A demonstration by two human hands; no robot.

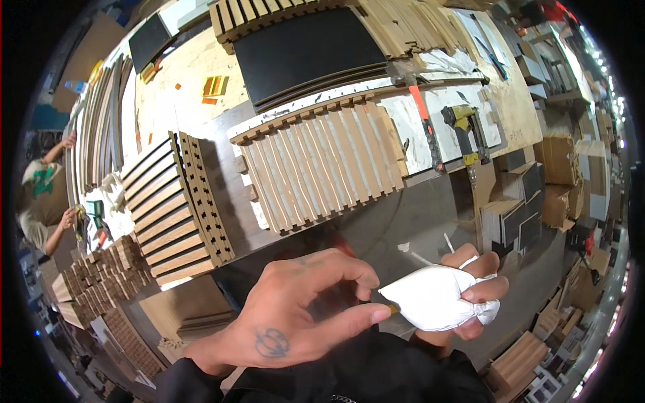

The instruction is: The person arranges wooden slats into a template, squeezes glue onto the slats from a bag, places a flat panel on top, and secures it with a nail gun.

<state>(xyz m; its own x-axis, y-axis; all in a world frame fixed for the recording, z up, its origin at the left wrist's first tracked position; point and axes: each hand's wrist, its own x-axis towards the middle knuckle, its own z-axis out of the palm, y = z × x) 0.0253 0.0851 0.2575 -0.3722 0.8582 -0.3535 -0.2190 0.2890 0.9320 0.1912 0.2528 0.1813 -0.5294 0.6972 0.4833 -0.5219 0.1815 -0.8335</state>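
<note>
In my right hand (482, 285) is a soft white bag (430, 297), twisted at its back end, with its pointed tip turned left. The fingers are wrapped round it. My left hand (309, 312) hovers just left of that tip, thumb and curled forefinger apart. A small yellowish bit shows by its thumb; whether the thumb touches it I cannot tell. Beyond both hands lies a slatted wood panel (322, 164) on the table, with thin white lines of glue running along its strips. A toothed wooden strip borders its far edge.
Left of the panel stands a stack of slatted panels (164, 215). Behind are dark boards (302, 54). A red-handled hammer (425, 124) and a yellow-black power tool (465, 127) lie at right. At far left another person (47, 188) works over long strips.
</note>
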